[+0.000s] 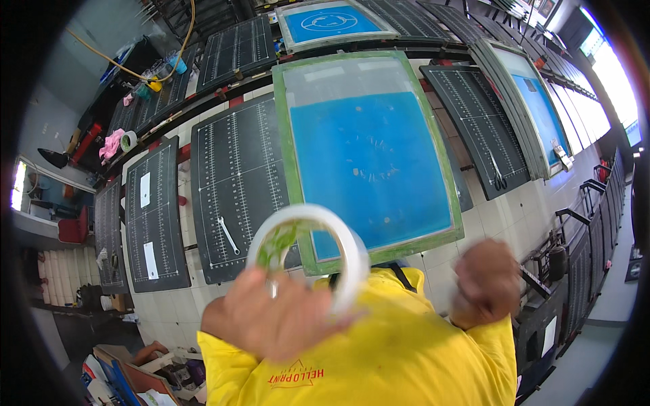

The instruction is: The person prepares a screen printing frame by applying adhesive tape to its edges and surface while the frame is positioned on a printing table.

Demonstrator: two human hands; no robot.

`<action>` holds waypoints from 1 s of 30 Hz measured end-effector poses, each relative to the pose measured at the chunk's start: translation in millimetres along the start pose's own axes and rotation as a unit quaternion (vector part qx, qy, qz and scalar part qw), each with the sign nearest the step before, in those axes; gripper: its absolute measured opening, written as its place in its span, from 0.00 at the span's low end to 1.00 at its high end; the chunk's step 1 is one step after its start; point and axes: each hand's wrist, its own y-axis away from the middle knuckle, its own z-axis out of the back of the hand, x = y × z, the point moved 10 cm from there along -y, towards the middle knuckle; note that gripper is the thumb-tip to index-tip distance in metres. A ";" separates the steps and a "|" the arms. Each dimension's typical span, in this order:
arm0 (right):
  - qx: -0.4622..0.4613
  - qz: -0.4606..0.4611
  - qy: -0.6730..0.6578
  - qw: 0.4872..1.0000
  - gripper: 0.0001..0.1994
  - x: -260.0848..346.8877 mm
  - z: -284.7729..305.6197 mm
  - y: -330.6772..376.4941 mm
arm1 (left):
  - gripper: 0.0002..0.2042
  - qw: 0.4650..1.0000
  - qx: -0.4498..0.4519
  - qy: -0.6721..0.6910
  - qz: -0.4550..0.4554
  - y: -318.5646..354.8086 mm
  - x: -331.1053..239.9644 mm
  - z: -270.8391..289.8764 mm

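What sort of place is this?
Probably a screen-printing workshop. You can see a big blue framed screen, another screen behind it with a white circle design, and dark boards with ruler-like marks.

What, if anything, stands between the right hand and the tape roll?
Nothing visible does: the right hand, blurred, is apart from the white tape roll in the left hand, with yellow shirt showing across the gap.

A silver wrench (229, 235) is lying on a black ruled board (217, 152). Two white cards (145, 190) are resting on a similar board (160, 223), farther left. Scissors (499, 180) are lying on the right board (467, 101), and a red chair (72, 230) is standing at the far left.
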 end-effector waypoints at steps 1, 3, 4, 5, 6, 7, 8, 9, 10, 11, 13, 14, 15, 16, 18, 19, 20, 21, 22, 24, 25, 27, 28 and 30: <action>-0.010 0.025 -0.013 1.000 0.13 16.8 13.9 -7.2 | 0.24 0.997 -0.065 -0.030 -0.040 3.2 -16.2 25.8; -0.065 0.030 -0.062 0.995 0.07 39.7 31.1 -9.1 | 0.18 0.987 -0.133 -0.039 -0.078 6.0 -33.4 49.9; -0.089 0.037 -0.094 0.991 0.05 47.8 35.9 -11.3 | 0.12 0.988 -0.133 -0.033 -0.065 1.7 -42.5 63.2; -0.107 0.045 -0.114 0.987 0.02 53.3 41.1 -10.9 | 0.06 0.989 -0.133 -0.019 -0.061 -7.8 -49.8 72.9; -0.116 0.078 -0.105 0.985 0.02 57.2 47.1 -8.9 | 0.03 0.989 -0.133 -0.003 -0.060 -17.2 -55.1 84.2; -0.123 0.111 -0.100 0.981 0.02 60.9 51.8 -7.3 | 0.03 0.997 -0.038 0.008 -0.070 -26.0 -56.8 83.2; -0.134 0.110 -0.099 0.980 0.03 60.1 54.0 -6.8 | 0.02 0.997 -0.036 0.007 -0.066 -31.3 -56.9 84.7; -0.138 0.106 -0.101 0.980 0.03 60.3 54.4 -6.3 | 0.02 0.998 -0.034 0.009 -0.056 -31.3 -57.8 85.3; -0.143 0.103 -0.102 0.979 0.04 60.2 55.1 -5.8 | 0.02 0.998 -0.030 0.011 -0.047 -31.6 -57.9 85.6; -0.147 0.101 -0.101 0.979 0.04 59.5 56.8 -5.6 | 0.01 0.998 -0.038 0.011 -0.056 -25.4 -58.0 82.6; -0.145 0.098 -0.101 0.979 0.04 57.9 61.2 -3.5 | 0.06 0.998 -0.018 0.029 -0.046 -14.3 -49.2 66.4; -0.139 0.105 -0.100 0.980 0.05 60.8 58.2 0.7 | 0.11 0.999 0.001 0.047 -0.026 -7.5 -39.8 56.3; -0.128 0.107 -0.140 0.976 0.05 63.5 57.2 -7.4 | 0.21 0.995 0.058 0.055 0.055 -18.8 -28.4 53.5; -0.132 0.100 -0.135 0.977 0.06 61.8 59.0 -5.1 | 0.24 0.991 0.044 0.102 0.081 -26.8 -9.6 33.5; -0.148 0.073 -0.130 0.978 0.06 56.4 62.1 -7.4 | 0.29 0.958 -0.114 0.201 0.171 -6.7 36.1 8.9; -0.141 0.067 -0.127 0.980 0.06 53.9 64.0 -10.0 | 0.31 0.927 -0.165 0.244 0.230 7.8 62.1 -5.3; -0.137 0.060 -0.115 0.982 0.06 50.8 66.2 -9.1 | 0.34 0.942 -0.152 0.197 0.223 16.4 81.4 -25.4; -0.120 0.029 -0.114 0.986 0.06 47.4 69.2 -16.0 | 0.31 0.902 -0.171 0.256 0.303 29.8 105.2 -42.3; -0.093 0.023 -0.092 0.991 0.07 41.9 72.6 -21.1 | 0.29 0.860 -0.166 0.311 0.370 45.0 129.1 -71.1; -0.039 0.011 -0.050 0.998 0.09 28.5 80.0 -28.2 | 0.27 0.861 -0.140 0.262 0.413 74.7 161.7 -117.8; -0.011 0.005 -0.002 1.000 0.09 20.0 87.4 -27.4 | 0.26 0.869 -0.123 0.214 0.429 96.4 180.2 -140.3; 0.001 -0.041 0.079 0.996 0.09 -2.3 89.5 -21.6 | 0.23 0.894 -0.088 0.114 0.424 136.1 206.9 -186.0; -0.015 -0.080 0.108 0.991 0.10 -16.2 89.8 -18.5 | 0.22 0.910 -0.072 0.060 0.404 155.1 213.8 -204.0; 0.002 -0.124 0.135 0.983 0.11 -49.4 86.4 -12.2 | 0.20 0.923 -0.044 -0.029 0.382 183.7 208.7 -220.7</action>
